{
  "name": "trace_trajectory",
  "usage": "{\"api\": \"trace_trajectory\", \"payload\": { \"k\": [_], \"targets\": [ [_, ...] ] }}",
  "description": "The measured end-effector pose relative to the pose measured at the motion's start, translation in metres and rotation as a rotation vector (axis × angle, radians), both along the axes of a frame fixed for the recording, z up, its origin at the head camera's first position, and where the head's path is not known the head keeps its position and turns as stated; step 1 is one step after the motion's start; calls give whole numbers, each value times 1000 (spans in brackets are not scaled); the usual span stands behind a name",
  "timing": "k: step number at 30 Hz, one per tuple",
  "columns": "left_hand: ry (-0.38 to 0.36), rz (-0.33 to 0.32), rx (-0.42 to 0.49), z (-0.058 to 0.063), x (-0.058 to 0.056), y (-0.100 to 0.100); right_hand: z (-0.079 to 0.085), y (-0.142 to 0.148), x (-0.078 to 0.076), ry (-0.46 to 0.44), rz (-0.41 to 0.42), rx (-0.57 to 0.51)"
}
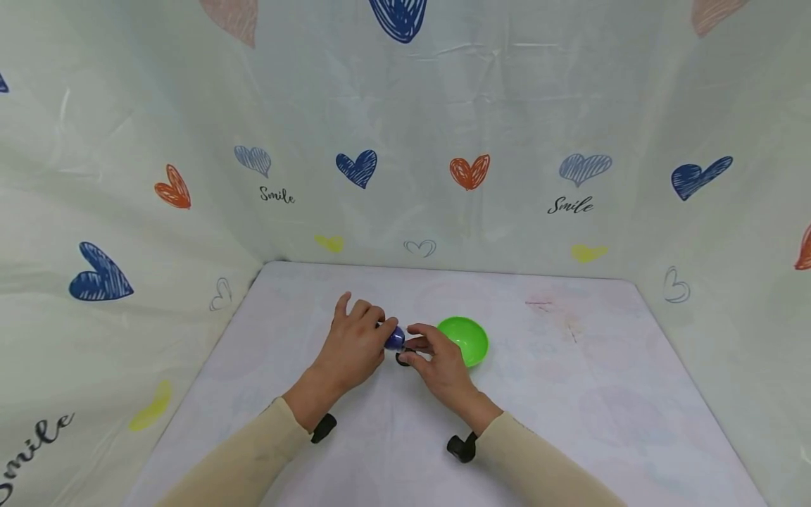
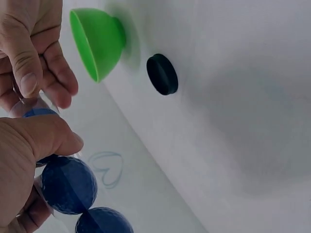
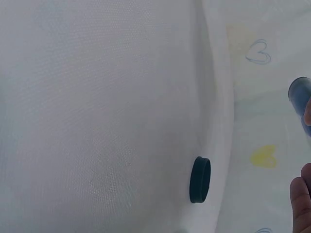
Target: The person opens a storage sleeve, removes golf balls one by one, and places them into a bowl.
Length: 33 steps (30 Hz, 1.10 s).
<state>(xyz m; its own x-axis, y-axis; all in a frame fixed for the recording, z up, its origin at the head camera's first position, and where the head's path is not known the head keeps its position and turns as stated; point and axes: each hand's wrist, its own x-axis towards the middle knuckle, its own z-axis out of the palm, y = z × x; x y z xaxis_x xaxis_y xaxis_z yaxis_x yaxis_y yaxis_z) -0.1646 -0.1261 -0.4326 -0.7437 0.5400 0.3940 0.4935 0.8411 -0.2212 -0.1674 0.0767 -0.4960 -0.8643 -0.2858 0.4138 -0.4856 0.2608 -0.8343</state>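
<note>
My left hand (image 1: 355, 345) grips a clear tube of dark blue balls (image 2: 69, 184), its thumb lying across the tube. The balls look dimpled, like golf balls, and show through the clear wall. Close to the tube's end is my right hand (image 1: 443, 370), fingers loosely bent and holding nothing that I can see. In the right wrist view a gap separates its fingers (image 3: 301, 196) from the tube (image 3: 300, 92). A black round cap (image 2: 162, 74) lies on the table below the hands. Just beyond the right hand stands a green bowl (image 1: 472, 338), partly covered by it.
A white-covered table (image 1: 570, 401) lies under everything, with a faint reddish stain (image 1: 551, 306) at its far right. Behind it and at the sides hangs a pale curtain (image 1: 519, 105) printed with hearts. Black straps with small cameras (image 1: 461, 448) sit on the wrists.
</note>
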Motion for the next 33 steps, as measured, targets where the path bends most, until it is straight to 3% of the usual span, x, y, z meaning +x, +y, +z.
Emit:
{"api": "trace_trajectory", "payload": {
  "k": [10, 22, 25, 33],
  "targets": [
    [15, -35, -11, -2, -1, 1, -5, 0, 0, -123, 15, -38],
    [5, -27, -8, -4, 1, 0, -6, -1, 2, -89, 14, -20],
    [-5, -18, -8, -4, 1, 1, -7, -1, 1, -61, 20, 2],
    [-36, 14, -11, -4, 3, 0, -10, 5, -4, 136, -18, 143]
  ]
}}
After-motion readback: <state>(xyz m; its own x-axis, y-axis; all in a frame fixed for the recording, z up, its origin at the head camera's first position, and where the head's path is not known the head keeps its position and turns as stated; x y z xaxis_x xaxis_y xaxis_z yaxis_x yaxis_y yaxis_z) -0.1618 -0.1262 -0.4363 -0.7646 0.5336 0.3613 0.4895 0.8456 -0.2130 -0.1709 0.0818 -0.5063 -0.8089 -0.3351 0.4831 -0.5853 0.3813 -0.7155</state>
